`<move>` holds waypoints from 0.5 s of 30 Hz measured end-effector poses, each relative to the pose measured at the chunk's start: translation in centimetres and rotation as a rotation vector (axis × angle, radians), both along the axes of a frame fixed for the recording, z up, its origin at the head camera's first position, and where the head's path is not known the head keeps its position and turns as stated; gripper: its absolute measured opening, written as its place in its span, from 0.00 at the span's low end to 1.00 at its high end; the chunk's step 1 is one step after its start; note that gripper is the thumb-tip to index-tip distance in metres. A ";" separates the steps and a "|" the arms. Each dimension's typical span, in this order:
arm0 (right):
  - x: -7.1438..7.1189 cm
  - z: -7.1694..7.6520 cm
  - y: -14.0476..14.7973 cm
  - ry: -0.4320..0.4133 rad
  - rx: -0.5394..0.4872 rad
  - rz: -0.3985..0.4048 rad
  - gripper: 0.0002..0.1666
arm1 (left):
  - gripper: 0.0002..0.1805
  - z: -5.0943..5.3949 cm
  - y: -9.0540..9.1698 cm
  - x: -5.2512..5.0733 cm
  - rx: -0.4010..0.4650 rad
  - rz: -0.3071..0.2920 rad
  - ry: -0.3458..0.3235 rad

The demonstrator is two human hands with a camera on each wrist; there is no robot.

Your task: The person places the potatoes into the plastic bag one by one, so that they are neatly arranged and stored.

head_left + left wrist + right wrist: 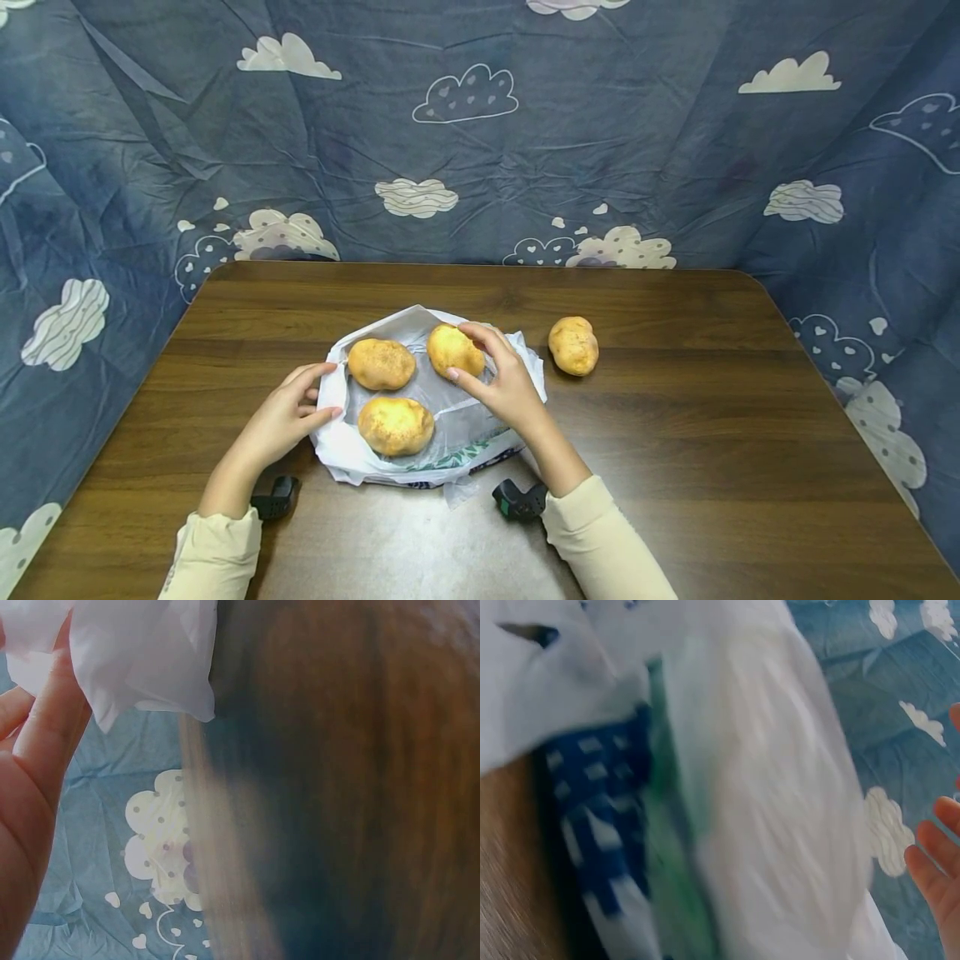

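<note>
A white plastic bag (339, 446) lies with its mouth spread wide on the table. Inside it are a potato (382, 364) at the back left and another potato (396, 426) at the front. My right hand (504, 382) grips a third potato (452, 349) between thumb and fingers, over the back right of the bag. At the bag's left rim my left hand (288, 412) pinches the plastic; in the left wrist view the white plastic (142, 660) hangs by its fingers. One more potato (573, 346) lies on the table, right of the bag.
The brown wooden table (712, 433) ends at a dark blue cloth (480, 167) with cloud prints. A black wrist device (276, 497) sits by the left wrist, and a similar device (519, 501) by the right. Blue and green print (604, 817) shows on the bag.
</note>
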State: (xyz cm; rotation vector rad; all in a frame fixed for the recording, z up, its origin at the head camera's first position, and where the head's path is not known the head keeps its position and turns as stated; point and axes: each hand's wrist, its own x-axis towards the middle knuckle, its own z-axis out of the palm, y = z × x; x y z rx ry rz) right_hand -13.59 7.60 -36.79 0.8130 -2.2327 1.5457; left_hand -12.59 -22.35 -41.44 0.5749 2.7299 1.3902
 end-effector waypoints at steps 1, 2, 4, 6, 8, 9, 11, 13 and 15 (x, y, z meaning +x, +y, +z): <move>-0.1 0.0 0.2 0.003 -0.007 -0.008 0.29 | 0.31 0.0 0.0 0.0 -0.004 0.001 0.005; -0.2 0.0 0.4 0.009 -0.010 -0.018 0.29 | 0.31 -0.1 0.0 0.0 -0.009 0.000 0.010; -0.3 0.0 0.9 0.019 -0.013 -0.038 0.29 | 0.31 -0.2 -0.1 -0.1 -0.013 0.000 0.013; -0.5 0.0 1.3 0.030 -0.018 -0.061 0.29 | 0.31 -0.2 -0.1 -0.1 -0.014 -0.001 0.011; -0.7 0.0 1.8 0.037 -0.027 -0.084 0.29 | 0.31 -0.3 -0.1 -0.2 -0.014 -0.002 0.009; -0.7 0.0 2.1 0.038 -0.033 -0.096 0.29 | 0.31 -0.3 -0.1 -0.2 -0.014 -0.003 0.009; -0.9 0.0 2.6 0.035 -0.047 -0.123 0.30 | 0.31 -0.4 -0.1 -0.2 -0.016 -0.004 0.016; -1.0 -0.1 3.2 0.030 -0.059 -0.153 0.30 | 0.31 -0.3 -0.1 -0.2 -0.017 -0.005 0.021; -1.1 -0.2 3.7 0.031 -0.065 -0.186 0.31 | 0.31 -0.3 -0.1 -0.2 -0.020 -0.006 0.020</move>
